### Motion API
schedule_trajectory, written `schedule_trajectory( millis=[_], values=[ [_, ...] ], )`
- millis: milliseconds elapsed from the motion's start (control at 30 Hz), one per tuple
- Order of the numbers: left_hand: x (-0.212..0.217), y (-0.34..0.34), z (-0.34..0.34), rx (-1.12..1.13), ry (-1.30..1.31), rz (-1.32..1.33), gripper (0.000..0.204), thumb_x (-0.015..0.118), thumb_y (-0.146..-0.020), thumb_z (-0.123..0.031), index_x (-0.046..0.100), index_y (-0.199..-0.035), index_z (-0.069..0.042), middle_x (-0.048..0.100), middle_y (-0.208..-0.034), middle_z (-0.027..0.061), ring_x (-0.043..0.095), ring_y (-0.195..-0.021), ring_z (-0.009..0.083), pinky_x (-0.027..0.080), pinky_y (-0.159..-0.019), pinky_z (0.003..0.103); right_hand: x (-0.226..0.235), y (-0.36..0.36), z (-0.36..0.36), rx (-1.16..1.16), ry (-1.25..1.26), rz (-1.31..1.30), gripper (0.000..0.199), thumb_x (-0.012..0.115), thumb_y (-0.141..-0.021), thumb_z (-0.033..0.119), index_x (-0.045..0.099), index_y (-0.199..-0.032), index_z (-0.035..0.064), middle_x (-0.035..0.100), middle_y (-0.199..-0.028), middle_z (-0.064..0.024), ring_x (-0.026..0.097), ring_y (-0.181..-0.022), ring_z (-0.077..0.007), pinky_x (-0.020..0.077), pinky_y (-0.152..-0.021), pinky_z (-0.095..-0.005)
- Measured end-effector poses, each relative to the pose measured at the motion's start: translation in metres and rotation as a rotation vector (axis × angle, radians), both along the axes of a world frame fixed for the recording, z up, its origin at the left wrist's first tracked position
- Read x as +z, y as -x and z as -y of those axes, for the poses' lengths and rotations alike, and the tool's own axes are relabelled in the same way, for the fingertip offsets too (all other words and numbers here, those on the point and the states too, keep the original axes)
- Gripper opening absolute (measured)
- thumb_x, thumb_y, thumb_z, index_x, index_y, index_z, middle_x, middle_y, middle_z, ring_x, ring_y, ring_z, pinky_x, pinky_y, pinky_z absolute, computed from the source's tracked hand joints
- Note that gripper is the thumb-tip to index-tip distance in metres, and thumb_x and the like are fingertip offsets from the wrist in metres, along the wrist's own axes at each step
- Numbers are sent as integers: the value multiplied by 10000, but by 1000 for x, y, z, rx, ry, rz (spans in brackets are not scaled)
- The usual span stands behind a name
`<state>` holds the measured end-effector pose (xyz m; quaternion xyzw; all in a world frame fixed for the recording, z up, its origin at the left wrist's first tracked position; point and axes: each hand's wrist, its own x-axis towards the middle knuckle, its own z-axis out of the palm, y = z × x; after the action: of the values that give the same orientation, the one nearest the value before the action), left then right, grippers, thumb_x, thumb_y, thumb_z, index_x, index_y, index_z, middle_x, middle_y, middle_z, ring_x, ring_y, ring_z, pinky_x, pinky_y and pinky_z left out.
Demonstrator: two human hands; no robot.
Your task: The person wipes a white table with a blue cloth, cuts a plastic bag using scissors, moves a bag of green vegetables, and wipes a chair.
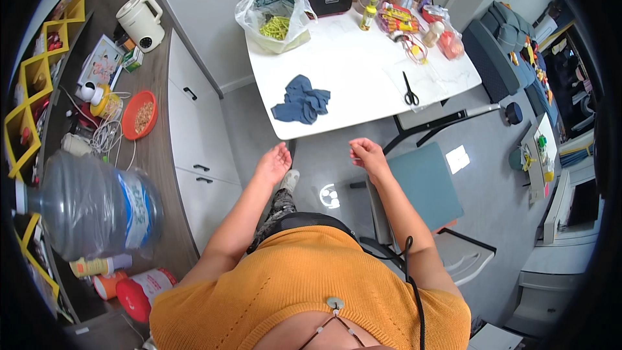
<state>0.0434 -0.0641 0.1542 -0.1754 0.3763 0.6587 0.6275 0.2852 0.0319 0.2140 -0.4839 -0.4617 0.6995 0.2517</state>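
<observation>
In front of my body both hands hang in the air, short of the near edge of a white table [353,100]. My left hand [274,163] is half open, palm turned up and fingers loosely bent, with nothing in it. My right hand [368,155] has its fingers loosely curled and a little apart; nothing shows in it. Nearest to them on the table lies a crumpled blue cloth [302,100]. Black-handled scissors [410,94] rest farther right. At the back left stands a white plastic bag [275,23] with green, bean-like pieces inside.
A chair with a grey-green seat [424,188] stands close by my right forearm. On the left, a wooden counter [170,175] carries a large water bottle [97,204], a red bowl [139,115] and a white kettle [140,23]. Bottles and snack packets [398,19] crowd the table's far right.
</observation>
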Motion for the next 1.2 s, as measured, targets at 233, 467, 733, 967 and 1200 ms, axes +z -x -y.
schedule_trajectory(
  millis=[233, 467, 733, 967, 1200],
  values=[
    [39, 105, -139, 4, -288, -128, 219, 445, -831, -47, 448, -1031, 44, 515, -941, 129, 526, -860, 209, 459, -775, 289, 25, 117, -105, 32, -117, 2, 145, 516, -813, 152, 548, -911, 50, 551, -770, -5, 529, -671, -81, 432, -565, -203],
    [74, 179, -264, -49, -442, -256, 404, 425, -826, -18, 286, -1199, 53, 401, -1163, 198, 398, -1101, 275, 370, -919, 340, 31, 197, -207, 40, -212, 19, 136, 510, -818, 150, 549, -906, 54, 545, -805, -14, 546, -686, -97, 449, -584, -220],
    [92, 212, -334, -69, -303, -334, 477, 393, -866, -236, 249, -1263, -12, 341, -1267, 156, 189, -1237, 238, 194, -998, 374, 27, 256, -279, 88, -434, 65, 153, 530, -796, 120, 565, -919, 36, 567, -728, -20, 550, -652, -95, 455, -563, -227],
    [83, 230, -353, -340, -120, -1377, 456, 406, -844, -155, 280, -1272, -56, 371, -1254, 159, 408, -1118, 240, 263, -962, 325, 22, 270, -302, 144, -881, 197, 179, 564, -759, 76, 571, -936, 49, 556, -675, -22, 539, -642, -90, 446, -563, -225],
    [62, 215, -358, -179, -202, -2110, 493, 544, -731, -131, 402, -1201, -91, 455, -1137, 228, 422, -1086, 319, 365, -869, 339, 25, 249, -294, 110, -860, 208, 170, 558, -765, 80, 587, -933, 74, 577, -694, -56, 569, -675, -106, 457, -579, -231]
  ],
)
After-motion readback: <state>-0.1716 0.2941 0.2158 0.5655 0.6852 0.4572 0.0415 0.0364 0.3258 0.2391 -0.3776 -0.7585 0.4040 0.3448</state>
